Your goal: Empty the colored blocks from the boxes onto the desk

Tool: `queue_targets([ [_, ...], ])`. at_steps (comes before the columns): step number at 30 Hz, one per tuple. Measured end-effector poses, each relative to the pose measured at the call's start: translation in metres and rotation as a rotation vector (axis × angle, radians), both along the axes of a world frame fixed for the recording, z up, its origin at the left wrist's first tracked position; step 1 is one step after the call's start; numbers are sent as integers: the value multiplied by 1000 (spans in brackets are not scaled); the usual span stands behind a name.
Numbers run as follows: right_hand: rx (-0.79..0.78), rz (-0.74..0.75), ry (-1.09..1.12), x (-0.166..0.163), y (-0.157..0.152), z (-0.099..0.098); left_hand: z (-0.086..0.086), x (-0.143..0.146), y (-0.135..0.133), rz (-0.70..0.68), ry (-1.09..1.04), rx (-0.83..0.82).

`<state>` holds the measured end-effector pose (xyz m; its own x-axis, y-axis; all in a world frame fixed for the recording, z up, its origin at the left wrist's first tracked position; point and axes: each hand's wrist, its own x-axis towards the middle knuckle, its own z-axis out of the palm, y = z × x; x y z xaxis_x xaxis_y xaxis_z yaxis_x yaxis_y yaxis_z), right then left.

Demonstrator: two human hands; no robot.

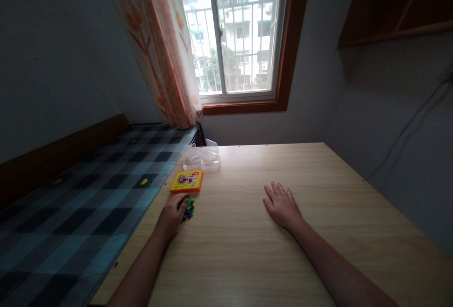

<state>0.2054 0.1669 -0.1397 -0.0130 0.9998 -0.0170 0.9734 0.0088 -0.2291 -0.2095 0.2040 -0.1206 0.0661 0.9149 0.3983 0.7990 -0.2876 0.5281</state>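
Observation:
My left hand (172,216) rests near the left edge of a light wooden table (247,250), its fingers curled around a small green, blue and black object (189,208) that I cannot name. Just beyond it lies a flat yellow box (187,181) with a printed label. A clear plastic lid or container (202,158) sits behind the box. My right hand (281,205) lies flat on the table's middle, palm down, fingers stretched out, holding nothing.
A bed with a dark checked cover (81,212) runs along the table's left side. Behind the table are a window (244,33) with a curtain (159,52) and a grey wall. A wooden shelf (396,9) hangs at the upper right.

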Motion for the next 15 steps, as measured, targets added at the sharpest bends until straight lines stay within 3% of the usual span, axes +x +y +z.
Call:
queue_targets([
  [15,-12,2,9,2,1,1,5,4,-1,-132,53,-57],
])
